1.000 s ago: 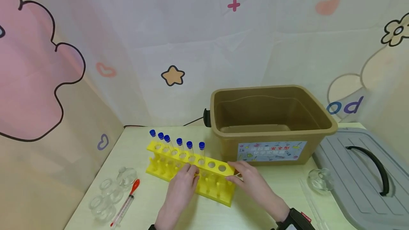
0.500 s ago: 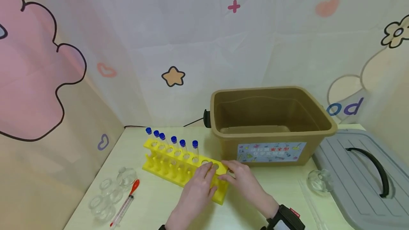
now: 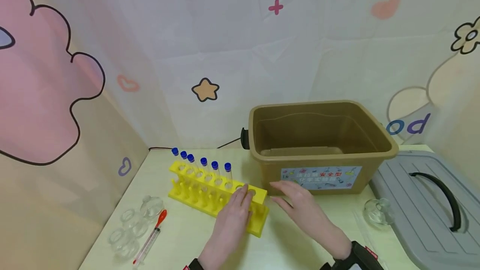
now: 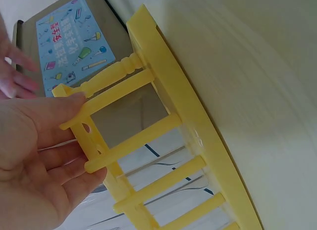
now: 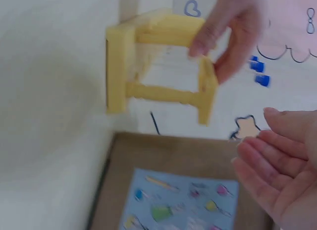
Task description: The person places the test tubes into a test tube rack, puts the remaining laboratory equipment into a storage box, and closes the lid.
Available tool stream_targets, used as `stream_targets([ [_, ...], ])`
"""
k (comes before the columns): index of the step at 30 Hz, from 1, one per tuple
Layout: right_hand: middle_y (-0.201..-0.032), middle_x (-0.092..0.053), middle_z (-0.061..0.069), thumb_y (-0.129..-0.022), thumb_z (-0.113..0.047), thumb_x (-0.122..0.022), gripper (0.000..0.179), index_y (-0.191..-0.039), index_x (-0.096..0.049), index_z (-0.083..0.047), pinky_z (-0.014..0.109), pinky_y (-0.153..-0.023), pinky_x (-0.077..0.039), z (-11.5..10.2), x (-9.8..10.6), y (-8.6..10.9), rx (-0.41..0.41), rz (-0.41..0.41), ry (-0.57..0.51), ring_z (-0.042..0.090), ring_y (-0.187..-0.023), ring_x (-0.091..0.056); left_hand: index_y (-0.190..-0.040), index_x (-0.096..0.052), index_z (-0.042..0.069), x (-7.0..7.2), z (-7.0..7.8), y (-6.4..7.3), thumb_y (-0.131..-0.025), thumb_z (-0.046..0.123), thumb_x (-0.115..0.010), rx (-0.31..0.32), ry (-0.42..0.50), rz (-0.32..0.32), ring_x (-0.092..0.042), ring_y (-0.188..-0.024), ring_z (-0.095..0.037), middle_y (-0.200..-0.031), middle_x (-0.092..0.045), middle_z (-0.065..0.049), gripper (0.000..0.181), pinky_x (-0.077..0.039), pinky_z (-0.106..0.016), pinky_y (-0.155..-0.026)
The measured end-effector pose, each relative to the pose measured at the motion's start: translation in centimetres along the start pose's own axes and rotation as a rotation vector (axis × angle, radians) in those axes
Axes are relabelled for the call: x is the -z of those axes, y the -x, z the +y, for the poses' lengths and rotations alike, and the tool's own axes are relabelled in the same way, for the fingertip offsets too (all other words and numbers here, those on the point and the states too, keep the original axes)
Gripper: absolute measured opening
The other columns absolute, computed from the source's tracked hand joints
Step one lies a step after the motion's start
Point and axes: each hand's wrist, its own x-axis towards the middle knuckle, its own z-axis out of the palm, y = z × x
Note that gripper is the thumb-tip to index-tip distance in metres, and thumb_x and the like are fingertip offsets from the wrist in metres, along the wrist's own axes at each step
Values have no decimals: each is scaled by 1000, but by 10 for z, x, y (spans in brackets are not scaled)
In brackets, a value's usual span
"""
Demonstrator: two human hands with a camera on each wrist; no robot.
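Note:
A yellow test tube rack [image 3: 195, 204] stands aslant on the table. Several clear test tubes with blue caps [image 3: 228, 166] fill its left and middle holes. My left hand [image 3: 233, 220] grips the top rail near the right end; in the left wrist view, its thumb lies over the rail [image 4: 109, 96] and the fingers reach beneath it. My right hand [image 3: 301, 207] hovers just beyond the rack's right end, in front of the brown bin. In the right wrist view that hand [image 5: 282, 165] is apart from the rack [image 5: 163, 92], fingers loosely bent around nothing.
Behind stands the brown bin [image 3: 270, 174], with a grey lid [image 3: 416, 203] at right. A round glass vessel [image 3: 378, 212] and clear rods lie beside the lid. Several small glass vessels [image 3: 123, 243], a red-tipped syringe [image 3: 147, 245] and a red spoon-shaped piece [image 3: 161, 216] lie at left.
The rack has shifted a little left. My left hand has slid from its middle to near its right end. My right hand has let go of the rack's end and drawn away rightward.

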Motion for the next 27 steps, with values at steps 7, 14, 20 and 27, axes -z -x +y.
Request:
stream_targets([
  [7, -99, -61, 8, -95, -40, -38, 47, -103, -63, -1, 21, -80, -41, 20, 62, -6, 156, 180, 164, 22, -90, -56, -116, -55, -1, -4, -10, -4, -74, 6, -74, 36, -10, 9, -45, -114, -28, -127, -46, -16, 46, -45, -32, -81],
  [14, -99, -59, 14, -94, -47, -37, 57, -101, -61, 4, 15, -87, -30, 50, 112, 1, 131, 168, 271, 29, -92, -52, -114, -55, -4, -9, -22, -7, -72, 3, -74, 46, -11, 66, -46, -113, -30, -126, -47, -18, 47, -41, -35, -86],
  [20, -102, -56, 19, -92, -51, -35, 64, -102, -59, 7, 24, -87, -32, 71, 125, 6, 140, 157, 340, 34, -94, -49, -116, -54, -4, -8, -31, -12, -76, 3, -71, 94, 15, 25, -44, -115, -31, -128, -45, -18, 44, -40, -37, -87],
  [27, -101, -54, 23, -89, -53, -35, 68, -106, -56, 9, 50, -84, -35, 90, 131, 12, 45, 67, 389, 40, -95, -48, -116, -55, -3, -10, -41, -19, -77, 3, -71, 132, 5, 18, -44, -115, -30, -127, -46, -18, 42, -41, -37, -86],
])
